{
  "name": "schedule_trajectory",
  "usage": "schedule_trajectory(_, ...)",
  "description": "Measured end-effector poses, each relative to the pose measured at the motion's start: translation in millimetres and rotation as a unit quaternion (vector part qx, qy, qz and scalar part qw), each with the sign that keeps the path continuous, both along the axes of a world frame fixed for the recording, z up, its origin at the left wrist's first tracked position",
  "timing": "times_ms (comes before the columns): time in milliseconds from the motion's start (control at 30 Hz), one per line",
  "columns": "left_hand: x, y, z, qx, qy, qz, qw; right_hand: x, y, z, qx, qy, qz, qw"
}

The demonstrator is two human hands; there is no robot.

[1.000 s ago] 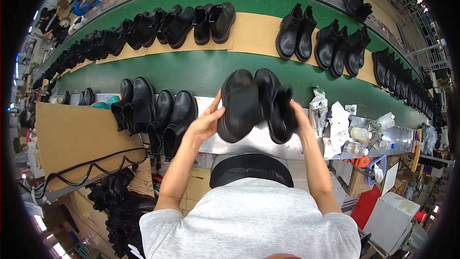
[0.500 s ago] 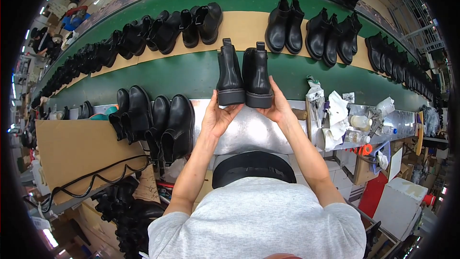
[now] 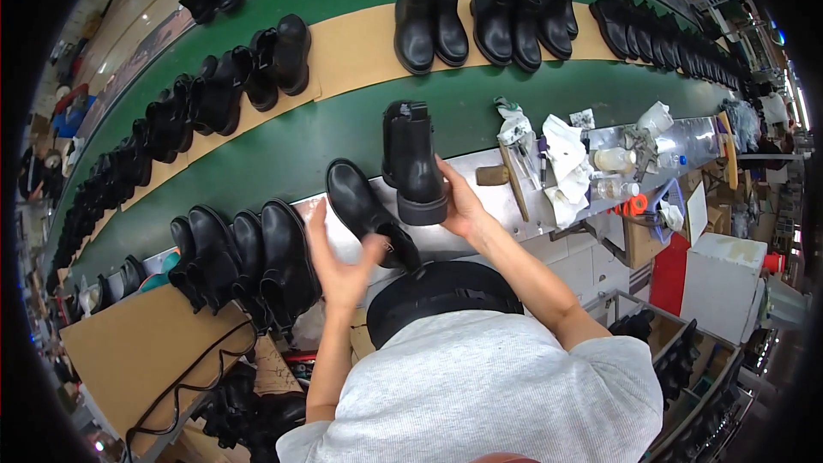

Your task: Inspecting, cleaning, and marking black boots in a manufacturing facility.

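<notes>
My right hand (image 3: 463, 204) is closed around the side of a black ankle boot (image 3: 414, 154). This boot is upright, its heel and thick sole toward me, and part of my fingers is hidden behind it. Another black boot (image 3: 358, 197) rests on the metal bench (image 3: 441, 246) just left of it, toe pointing away and shaft opening toward me. My left hand (image 3: 341, 270) is beside that second boot, fingers apart, with the thumb blurred close to its shaft. Several black boots (image 3: 287, 249) stand together to the left of my left hand.
Rows of black boots (image 3: 420, 26) stand on a tan strip (image 3: 356, 47) along the green belt (image 3: 257, 150). To the right lie a wooden-handled brush (image 3: 492, 176), white cloths (image 3: 566, 154) and plastic bottles (image 3: 613, 159). A cardboard sheet (image 3: 137, 351) with a black cable is at lower left.
The two boots were held side by side; now the left one is on the bench, turned toe-away, and my left hand has opened. My right hand keeps its boot. The view has swung.
</notes>
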State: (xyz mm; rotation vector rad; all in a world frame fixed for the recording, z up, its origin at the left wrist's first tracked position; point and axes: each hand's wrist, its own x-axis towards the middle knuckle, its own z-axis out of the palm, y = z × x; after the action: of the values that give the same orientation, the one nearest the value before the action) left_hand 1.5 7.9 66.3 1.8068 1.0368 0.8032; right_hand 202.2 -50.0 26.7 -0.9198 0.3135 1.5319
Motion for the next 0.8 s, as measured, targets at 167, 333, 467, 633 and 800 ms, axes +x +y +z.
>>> schedule_trajectory(167, 68, -29, -7, 0.046, 0.050, -0.038, 0.997, 10, -38, -26, -0.018, -0.153, 0.200, 0.968)
schedule_trajectory(333, 80, -22, -18, 0.113, 0.068, -0.070, 0.989, 140, -108, -66, -0.376, -0.764, 0.160, 0.499)
schedule_trajectory(467, 97, -24, -20, 0.130, 0.118, -0.092, 0.980, 184, -132, -110, -0.388, -0.756, 0.258, 0.460)
schedule_trajectory(633, 105, -23, -27, 0.120, 0.099, -0.075, 0.985, 171, -115, -79, -0.334, -0.726, 0.139, 0.585)
schedule_trajectory(800, 110, -20, -32, 0.127, 0.095, -0.061, 0.985, 61, -63, 46, 0.063, -0.478, -0.034, 0.875)
